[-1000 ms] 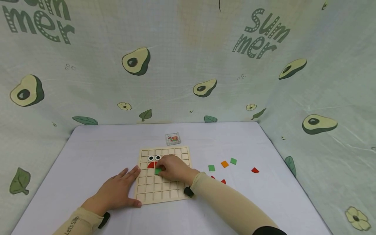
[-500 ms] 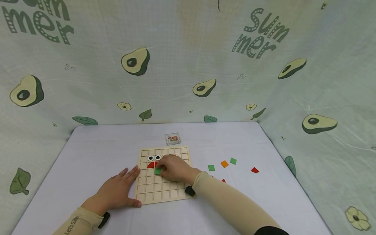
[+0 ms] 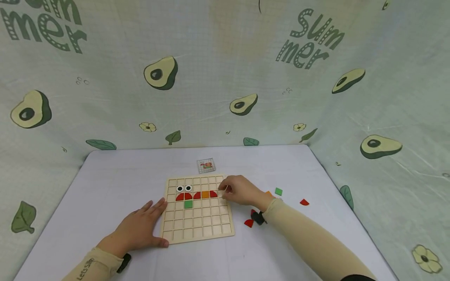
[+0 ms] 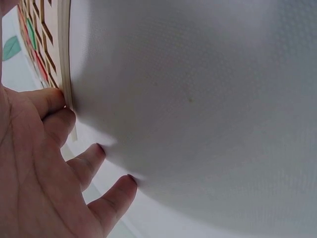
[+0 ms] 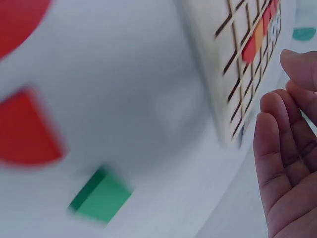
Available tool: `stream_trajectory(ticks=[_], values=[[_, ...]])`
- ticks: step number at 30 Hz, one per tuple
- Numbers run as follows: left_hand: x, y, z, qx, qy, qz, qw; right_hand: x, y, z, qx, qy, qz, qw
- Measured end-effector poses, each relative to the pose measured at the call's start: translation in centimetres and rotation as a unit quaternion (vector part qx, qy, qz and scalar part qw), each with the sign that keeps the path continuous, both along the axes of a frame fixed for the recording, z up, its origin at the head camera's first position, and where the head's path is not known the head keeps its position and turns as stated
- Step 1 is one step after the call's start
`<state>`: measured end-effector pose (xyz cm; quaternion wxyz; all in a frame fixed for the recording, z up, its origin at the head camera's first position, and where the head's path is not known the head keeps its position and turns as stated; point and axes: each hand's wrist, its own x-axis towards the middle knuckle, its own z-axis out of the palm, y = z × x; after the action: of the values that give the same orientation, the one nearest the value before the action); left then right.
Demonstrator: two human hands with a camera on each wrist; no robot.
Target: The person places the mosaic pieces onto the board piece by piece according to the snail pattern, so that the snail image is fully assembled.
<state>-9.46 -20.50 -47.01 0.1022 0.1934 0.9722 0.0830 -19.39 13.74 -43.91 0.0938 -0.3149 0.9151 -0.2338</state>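
Observation:
A wooden grid board lies on the table. Two eye discs sit on it above a row of red quarter-round tiles with an orange square tile among them; a green square tile lies one row lower. My left hand rests with spread fingers against the board's left edge, the fingertips touching its side in the left wrist view. Over the right edge hovers my right hand, loosely bent; between its thumb and fingers no tile shows in the right wrist view.
A small picture card lies behind the board. Loose to the right are red quarter-round tiles, another red tile, a green square and a partly hidden orange tile. A patterned cloth hangs behind the table.
My right hand has left the green tile on the board and moved right to the board's edge, uncovering the red and orange tiles. The left hand stays in place.

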Motion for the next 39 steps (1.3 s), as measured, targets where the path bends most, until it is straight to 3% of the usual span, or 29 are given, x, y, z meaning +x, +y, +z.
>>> stream_trajectory(ticks=[7, 16, 24, 39], values=[[-0.1, -0.1, 0.0, 0.002, 0.001, 0.003, 1.0, 1.3, 5.4, 0.2, 0.007, -0.033, -0.041, 0.9986], [0.0, 0.1, 0.1, 0.006, -0.007, 0.009, 0.9999, 3.7, 9.3, -0.6, 0.014, -0.091, -0.046, 0.9947], [0.0, 0.0, -0.1, 0.003, -0.006, 0.006, 1.0, 3.9, 9.6, -2.0, 0.042, -0.085, -0.018, 0.9954], [-0.1, 0.0, -0.2, 0.003, 0.002, -0.001, 1.0, 3.5, 8.5, -2.2, 0.069, -0.03, -0.05, 0.9959]])
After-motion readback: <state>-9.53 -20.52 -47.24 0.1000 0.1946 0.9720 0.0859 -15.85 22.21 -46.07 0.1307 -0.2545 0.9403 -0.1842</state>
